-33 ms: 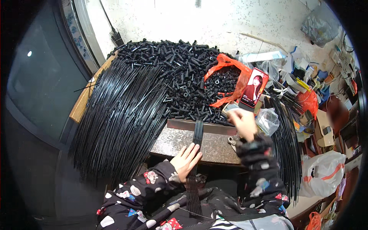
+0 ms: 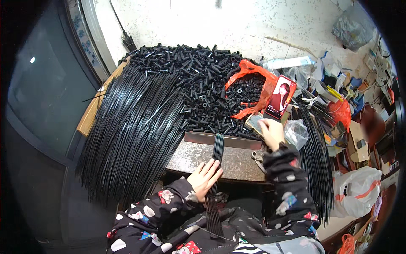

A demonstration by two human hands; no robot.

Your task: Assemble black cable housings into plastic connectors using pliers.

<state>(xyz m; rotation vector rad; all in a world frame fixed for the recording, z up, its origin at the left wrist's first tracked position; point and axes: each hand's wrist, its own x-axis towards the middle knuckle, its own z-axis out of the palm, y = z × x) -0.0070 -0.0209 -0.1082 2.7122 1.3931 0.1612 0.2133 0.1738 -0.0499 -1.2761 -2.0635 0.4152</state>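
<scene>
My left hand [image 2: 205,178] lies with fingers stretched over a row of thin black rods [image 2: 218,146], pressing them to the speckled tabletop [image 2: 190,154]. The rods run side by side from a metal strip [image 2: 241,141] down over my lap. My right hand [image 2: 272,132] is curled with thumb and fingers together, beside a small pale open box [image 2: 253,122] below the phone [image 2: 281,97]. Whatever its fingers hold is too small to make out. Beneath my right wrist lies a pliers-like metal tool [image 2: 257,160].
A heap of short black tubular parts [image 2: 198,72] fills the back, with a red plastic bag [image 2: 270,84] of small black pieces. Long black rods [image 2: 131,127] hang over the left edge; another bundle [image 2: 315,169] hangs at right. A clear bag [image 2: 296,133] sits beside my right hand.
My right hand has shifted slightly right, away from the small box, and looks less blurred. My left hand stays on the rods.
</scene>
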